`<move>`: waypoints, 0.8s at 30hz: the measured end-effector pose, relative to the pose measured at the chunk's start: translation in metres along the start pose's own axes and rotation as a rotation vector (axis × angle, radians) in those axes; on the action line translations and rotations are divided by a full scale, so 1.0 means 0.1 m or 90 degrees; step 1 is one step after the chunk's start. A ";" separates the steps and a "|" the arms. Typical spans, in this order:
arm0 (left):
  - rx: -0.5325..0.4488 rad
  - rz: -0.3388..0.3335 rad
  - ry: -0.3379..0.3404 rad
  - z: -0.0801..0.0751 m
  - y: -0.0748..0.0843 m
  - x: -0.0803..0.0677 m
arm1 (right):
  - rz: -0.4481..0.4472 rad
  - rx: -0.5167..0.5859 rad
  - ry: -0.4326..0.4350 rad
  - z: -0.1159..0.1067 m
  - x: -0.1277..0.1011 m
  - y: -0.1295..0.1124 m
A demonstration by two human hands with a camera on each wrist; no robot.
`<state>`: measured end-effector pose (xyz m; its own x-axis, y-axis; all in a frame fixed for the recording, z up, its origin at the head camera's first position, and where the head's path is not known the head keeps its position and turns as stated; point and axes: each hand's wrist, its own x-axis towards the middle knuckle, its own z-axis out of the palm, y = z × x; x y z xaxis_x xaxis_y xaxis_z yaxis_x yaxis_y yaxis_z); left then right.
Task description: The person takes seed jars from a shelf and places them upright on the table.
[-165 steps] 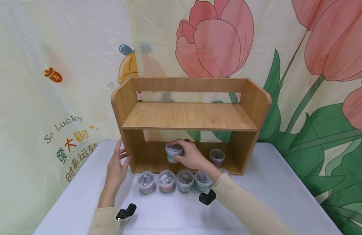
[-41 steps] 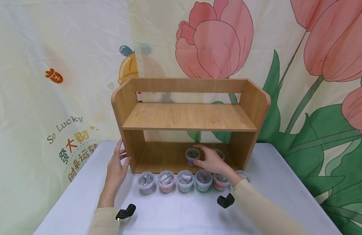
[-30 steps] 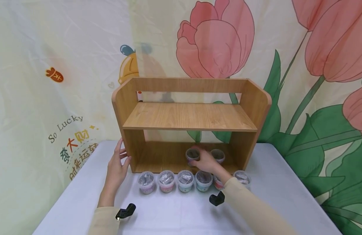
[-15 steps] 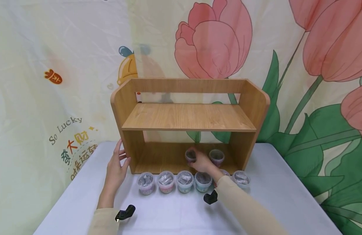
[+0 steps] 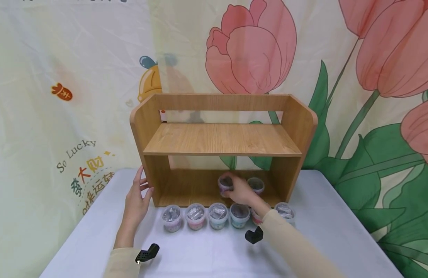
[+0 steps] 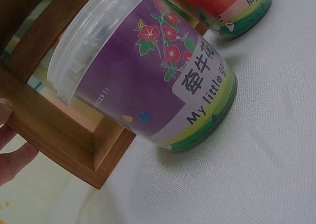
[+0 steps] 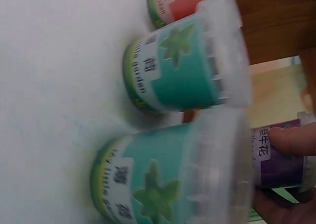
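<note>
Two tiers make up the wooden shelf (image 5: 222, 139), the biggest thing on the white-covered table (image 5: 339, 227), which stands before a cloth backdrop (image 5: 255, 50) printed with large pink tulips. Its upper board is bare wood; its lower compartment sits directly on the table. Next in size come the person's arms in beige sleeves (image 5: 297, 247), each with a small black camera mount at the wrist.

The left hand (image 5: 135, 200) rests against the outer face of the shelf's left side panel, fingers straight and relaxed, holding nothing; the left wrist view shows its fingertips (image 6: 12, 155) touching the wooden edge.

The right hand (image 5: 242, 192) reaches into the lower compartment, right of its middle, and grips a purple-labelled cup (image 5: 225, 184) with a clear lid, fingers curled round its side. The right wrist view shows a finger (image 7: 291, 141) pressed on the purple label. Just to the right of it in the same compartment stands a second lidded cup (image 5: 256, 185), close beside the hand.

Smallest are the cups in the row (image 5: 207, 216) on the table along the shelf's front edge: four clearly side by side, then two more, one partly hidden behind the right wrist. The wrist views show purple, red and teal labels among them.
</note>
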<state>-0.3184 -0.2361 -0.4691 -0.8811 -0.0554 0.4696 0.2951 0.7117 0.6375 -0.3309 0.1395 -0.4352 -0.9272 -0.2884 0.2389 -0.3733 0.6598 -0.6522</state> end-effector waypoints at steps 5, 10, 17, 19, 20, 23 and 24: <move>0.000 0.007 0.004 0.00 -0.01 0.01 | -0.023 0.019 -0.011 -0.28 -0.14 -0.10; 0.000 0.012 0.007 0.00 -0.03 0.01 | -0.038 0.033 -0.035 -0.60 -0.39 -0.15; -0.002 0.017 0.009 0.01 -0.05 0.01 | -0.043 0.060 -0.008 -1.03 -0.87 -0.05; -0.002 0.019 0.009 0.01 -0.05 0.01 | -0.041 0.062 0.003 -1.17 -1.00 0.01; -0.003 0.020 0.010 0.01 -0.05 0.01 | -0.042 0.061 0.006 -1.23 -1.06 0.03; -0.004 0.022 0.012 0.01 -0.06 0.00 | -0.032 0.052 0.008 -1.42 -1.22 0.11; -0.003 0.022 0.013 0.00 -0.06 0.00 | -0.027 0.049 0.007 -1.48 -1.26 0.14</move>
<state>-0.3203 -0.2399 -0.4729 -0.8628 -0.0445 0.5036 0.3273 0.7099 0.6236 -0.2237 0.2880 -0.3676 -0.9108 -0.3071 0.2758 -0.4098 0.5921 -0.6939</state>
